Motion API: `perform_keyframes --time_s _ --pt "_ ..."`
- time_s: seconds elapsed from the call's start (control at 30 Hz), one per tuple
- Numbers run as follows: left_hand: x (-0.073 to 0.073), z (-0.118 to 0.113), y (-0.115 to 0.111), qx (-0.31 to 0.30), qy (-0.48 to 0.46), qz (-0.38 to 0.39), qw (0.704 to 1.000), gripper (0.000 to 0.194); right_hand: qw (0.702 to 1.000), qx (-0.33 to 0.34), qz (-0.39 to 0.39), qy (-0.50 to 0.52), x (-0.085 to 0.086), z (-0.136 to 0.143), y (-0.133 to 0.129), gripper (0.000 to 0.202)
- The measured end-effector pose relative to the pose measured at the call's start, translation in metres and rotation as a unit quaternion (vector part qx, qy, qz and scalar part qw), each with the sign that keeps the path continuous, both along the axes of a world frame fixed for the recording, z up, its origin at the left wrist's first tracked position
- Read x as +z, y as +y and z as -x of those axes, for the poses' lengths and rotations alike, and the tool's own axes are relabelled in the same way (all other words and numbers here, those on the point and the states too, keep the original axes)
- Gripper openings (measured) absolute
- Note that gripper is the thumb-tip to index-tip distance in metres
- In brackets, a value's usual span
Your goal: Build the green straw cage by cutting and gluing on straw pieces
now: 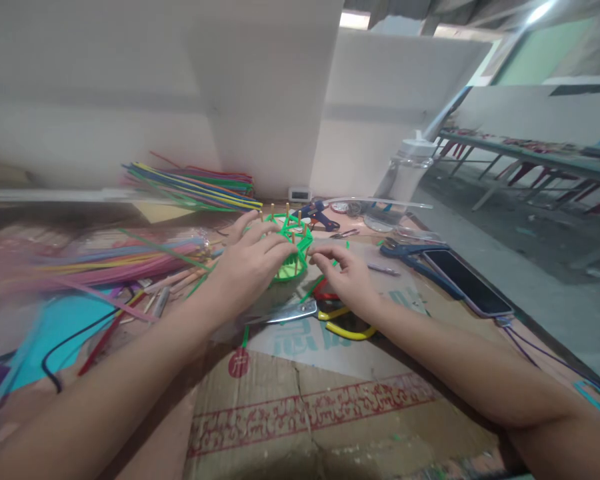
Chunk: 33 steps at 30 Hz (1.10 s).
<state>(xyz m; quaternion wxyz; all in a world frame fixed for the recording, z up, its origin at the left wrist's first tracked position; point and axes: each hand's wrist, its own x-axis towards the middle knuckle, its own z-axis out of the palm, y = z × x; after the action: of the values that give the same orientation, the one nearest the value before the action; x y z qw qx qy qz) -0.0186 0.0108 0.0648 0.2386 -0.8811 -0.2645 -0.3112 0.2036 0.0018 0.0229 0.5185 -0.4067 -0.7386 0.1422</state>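
A small round green woven basket point(294, 269) with upright wooden sticks stands on the cardboard. My left hand point(255, 257) is curled over its near left side, fingers on the rim and sticks. Just right of it, my right hand point(347, 277) is closed in a pinch close to the wall. A thin green strip point(312, 289) runs from under its fingertips, and a short green end shows above the knuckles. What lies exactly between the fingertips is partly hidden. Below the hands lie scissors with yellow-and-red handles point(350, 330), blades pointing left.
Bundles of coloured strips point(195, 187) lie at the back left, more point(130, 267) nearer. A glue gun point(323, 217) and a water bottle point(405, 170) stand behind. Dark-handled pliers point(425, 263) and a phone point(467, 283) lie right, by the table's edge.
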Motion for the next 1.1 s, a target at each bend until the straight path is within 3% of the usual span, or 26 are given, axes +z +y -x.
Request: perform_keyframes --time_s 0.27,0.4,0.57,0.9,1.1 --pt "-0.001 0.0 0.001 0.0 0.006 -0.001 1.0 0.016 0.997 0.015 0.062 0.045 0.002 0.007 0.002 0.017" --pt "-0.001 0.0 0.0 0.005 0.009 0.0 1.0 0.018 0.985 0.016 0.155 0.078 0.007 0.009 0.0 0.023" --pt "0.0 -0.001 -0.002 0.01 0.006 0.009 1.0 0.023 0.958 0.074 0.254 0.109 0.01 0.012 -0.001 0.028" --pt "0.0 0.0 -0.001 0.012 0.037 -0.009 0.999 0.024 0.94 0.093 0.294 0.144 0.006 0.015 0.001 0.036" --pt "0.0 -0.001 -0.001 0.014 0.03 0.001 0.999 0.025 0.946 0.09 0.28 0.139 0.006 0.013 0.001 0.046"
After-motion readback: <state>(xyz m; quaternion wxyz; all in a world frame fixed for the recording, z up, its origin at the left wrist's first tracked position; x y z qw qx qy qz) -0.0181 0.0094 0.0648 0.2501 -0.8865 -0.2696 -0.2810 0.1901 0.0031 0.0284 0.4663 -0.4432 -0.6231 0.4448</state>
